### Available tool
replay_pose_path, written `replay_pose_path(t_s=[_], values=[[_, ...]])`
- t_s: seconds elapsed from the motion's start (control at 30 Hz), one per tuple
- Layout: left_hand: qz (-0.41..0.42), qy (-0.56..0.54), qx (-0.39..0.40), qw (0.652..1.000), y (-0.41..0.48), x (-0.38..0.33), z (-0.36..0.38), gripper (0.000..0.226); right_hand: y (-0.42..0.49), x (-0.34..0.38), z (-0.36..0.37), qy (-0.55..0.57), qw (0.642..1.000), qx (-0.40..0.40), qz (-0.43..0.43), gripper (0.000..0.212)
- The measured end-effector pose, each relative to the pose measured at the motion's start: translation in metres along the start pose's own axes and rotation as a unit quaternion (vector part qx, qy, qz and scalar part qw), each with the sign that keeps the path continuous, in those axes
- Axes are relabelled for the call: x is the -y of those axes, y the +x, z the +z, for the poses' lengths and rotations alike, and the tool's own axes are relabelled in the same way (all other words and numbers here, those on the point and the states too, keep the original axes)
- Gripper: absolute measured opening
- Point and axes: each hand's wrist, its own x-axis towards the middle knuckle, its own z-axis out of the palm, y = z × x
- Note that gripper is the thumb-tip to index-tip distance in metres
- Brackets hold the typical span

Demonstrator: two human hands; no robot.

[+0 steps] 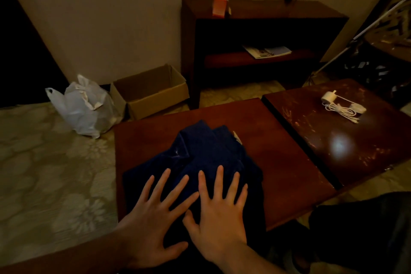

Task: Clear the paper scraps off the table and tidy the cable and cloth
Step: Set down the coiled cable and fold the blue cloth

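Note:
A dark blue cloth (pixel 200 151) lies folded on the near brown table (pixel 278 140). My left hand (pixel 153 218) lies flat on the cloth's near left part, fingers spread and straight. Beside it, my right hand (pixel 219 213) presses flat on the cloth's near right part, fingers also spread. A small pale tag or scrap (pixel 236 137) peeks out at the cloth's far right edge. On the second table (pixel 355 151) to the right, a white charger with its cable (pixel 340 107) lies bundled.
On the floor at the left stand a white plastic bag (pixel 82 107) and an open cardboard box (pixel 151 91). A dark wooden shelf unit (pixel 262 35) is against the far wall, with a small carton (pixel 220 3) on top. My dark-clad knee (pixel 367 229) is at the lower right.

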Motion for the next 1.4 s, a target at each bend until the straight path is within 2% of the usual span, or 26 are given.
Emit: replay_pose_path(t_s=[0.27, 0.37, 0.6, 0.77, 0.93, 1.13, 1.4], values=[[-0.017, 0.024, 0.050, 0.998, -0.002, 0.000, -0.001, 0.098, 0.005, 0.001, 0.000, 0.034, 0.999, -0.004, -0.030, 0.094], [-0.028, 0.044, 0.063, 0.997, 0.009, -0.003, -0.004, 0.099, 0.008, -0.016, -0.006, 0.035, 0.998, -0.029, -0.048, 0.089], [-0.036, 0.023, 0.010, 0.999, 0.069, -0.036, -0.006, 0.088, 0.021, -0.080, -0.026, 0.038, 0.999, -0.024, -0.019, 0.083], [0.002, 0.031, 0.022, 0.999, 0.129, -0.072, -0.005, 0.091, 0.025, -0.138, -0.033, 0.048, 0.998, -0.003, 0.047, 0.085], [0.018, 0.030, 0.043, 0.998, 0.186, -0.104, -0.006, 0.094, 0.034, -0.196, -0.039, 0.053, 0.995, -0.013, 0.079, 0.082], [0.019, 0.004, 0.002, 1.000, 0.236, -0.125, -0.007, 0.088, 0.050, -0.243, -0.053, 0.049, 0.996, -0.023, 0.068, 0.079], [0.025, -0.003, -0.004, 1.000, 0.233, -0.118, -0.009, 0.079, 0.065, -0.242, -0.045, 0.008, 0.999, -0.035, 0.037, 0.079]])
